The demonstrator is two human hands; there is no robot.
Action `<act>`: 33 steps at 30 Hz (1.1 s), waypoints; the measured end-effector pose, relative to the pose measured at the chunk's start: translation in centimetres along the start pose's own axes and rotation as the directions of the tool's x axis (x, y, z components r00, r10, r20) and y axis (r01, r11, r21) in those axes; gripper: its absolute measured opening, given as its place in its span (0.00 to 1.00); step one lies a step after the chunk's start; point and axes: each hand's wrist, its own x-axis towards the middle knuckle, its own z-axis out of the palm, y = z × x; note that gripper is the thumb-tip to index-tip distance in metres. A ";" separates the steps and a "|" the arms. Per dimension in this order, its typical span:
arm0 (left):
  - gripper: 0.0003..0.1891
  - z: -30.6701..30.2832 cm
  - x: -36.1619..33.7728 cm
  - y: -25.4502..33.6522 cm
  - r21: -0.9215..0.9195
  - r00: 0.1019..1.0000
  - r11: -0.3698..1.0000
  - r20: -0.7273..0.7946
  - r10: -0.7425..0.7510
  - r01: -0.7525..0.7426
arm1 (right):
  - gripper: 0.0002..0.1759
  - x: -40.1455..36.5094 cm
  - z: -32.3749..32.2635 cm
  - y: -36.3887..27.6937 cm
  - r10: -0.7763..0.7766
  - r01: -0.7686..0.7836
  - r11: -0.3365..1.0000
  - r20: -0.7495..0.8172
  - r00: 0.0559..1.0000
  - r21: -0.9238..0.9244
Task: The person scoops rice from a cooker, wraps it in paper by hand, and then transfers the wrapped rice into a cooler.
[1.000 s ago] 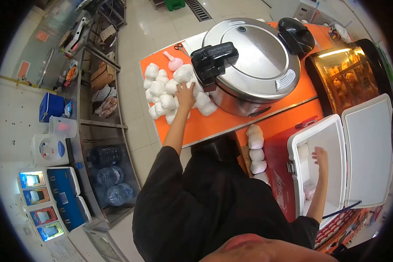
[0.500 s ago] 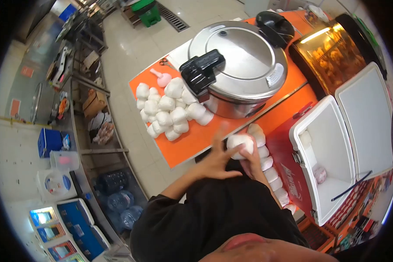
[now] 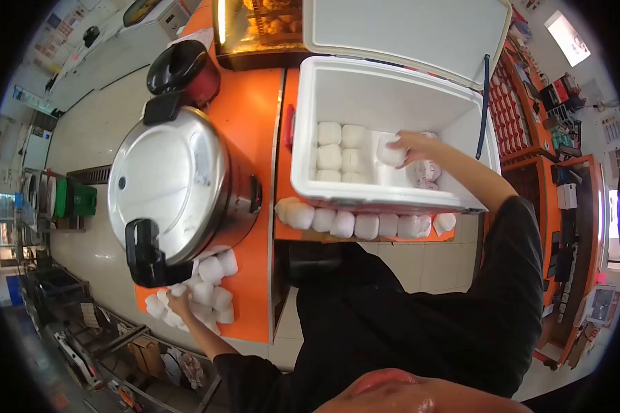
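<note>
My right hand (image 3: 415,147) is inside the open white-lined cooler (image 3: 420,71), fingers curled around a white wrapped bundle (image 3: 390,153). Beside it, several similar bundles (image 3: 329,157) sit in rows at the cooler's left end. Some bundles with pinkish markings (image 3: 428,172) lie to the right, partly hidden by the wrist. Far to the left, my left hand (image 3: 180,303) reaches into a pile of white bundles (image 3: 212,270) on the orange table (image 3: 251,303). Its fingers close on one bundle (image 3: 178,290) there. What the bundles contain is hidden.
A large steel cooker (image 3: 169,179) with a black latch stands beside the pile. Behind it are a smaller black-and-red pot (image 3: 184,72) and a lit glass food case (image 3: 262,27). A row of white bundles (image 3: 344,224) lines the ledge before the cooler, whose lid (image 3: 406,34) stands raised.
The view has turned right toward the cooler. My hands, together around one bundle before, are now far apart: the right with a bundle inside the cooler, the left at the pile.
</note>
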 end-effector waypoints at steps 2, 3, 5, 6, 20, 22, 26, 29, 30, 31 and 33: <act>0.46 -1.4 -0.5 -1.6 -0.060 0.996 0.995 -0.041 0.073 -0.076 | 0.36 6.0 -1.7 3.8 0.179 -0.186 0.976 -0.069 0.981 -0.112; 0.46 -2.1 -0.8 -2.0 -0.078 0.994 0.992 -0.056 0.096 -0.100 | 0.36 7.9 -2.4 5.8 0.232 -0.226 0.962 0.020 0.973 -0.152; 0.46 -8.4 -7.6 3.7 -0.501 0.967 0.830 0.180 -0.178 0.246 | 0.36 10.8 -3.2 10.6 0.305 -0.283 0.943 0.112 0.946 -0.174; 0.45 -10.9 -11.3 6.3 -0.663 0.954 0.700 0.285 -0.091 0.265 | 0.35 11.5 -2.8 13.7 0.263 -0.260 0.964 0.325 0.908 -0.053; 0.41 -14.7 -34.9 55.4 -0.737 0.465 0.142 -0.253 0.849 -0.661 | 0.52 1.7 -1.2 -4.0 0.031 0.236 0.925 0.677 0.736 -0.298; 0.43 -10.9 -35.8 58.8 -0.693 0.392 0.045 -0.352 0.850 -0.719 | 0.42 -3.4 -0.4 -6.8 -0.196 0.118 0.980 0.702 0.684 0.158; 0.40 -12.6 -37.9 57.4 -0.398 0.268 0.211 -0.095 0.959 -0.893 | 0.33 -1.6 -1.2 -5.0 -0.364 0.297 0.918 0.265 0.893 0.263; 0.30 -14.2 -36.0 51.6 -0.556 0.176 0.062 -0.154 0.972 -0.829 | 0.44 6.8 -5.2 -2.2 -0.065 0.206 0.889 0.334 0.940 -0.409; 0.25 -14.0 -35.5 48.9 -0.634 0.280 0.089 -0.208 0.937 -0.768 | 0.46 8.8 -5.3 -0.8 0.013 0.192 0.724 0.291 0.957 -0.662; 0.20 -13.5 -35.0 46.0 -0.706 0.384 0.098 -0.258 0.887 -0.702 | 0.48 11.5 -5.5 2.0 0.050 0.141 0.662 0.231 0.972 -0.736; 0.18 -13.2 -33.0 40.3 -0.641 0.474 0.202 -0.285 0.833 -0.741 | 0.51 15.8 -5.3 7.2 0.185 -0.028 0.727 0.157 0.970 -0.686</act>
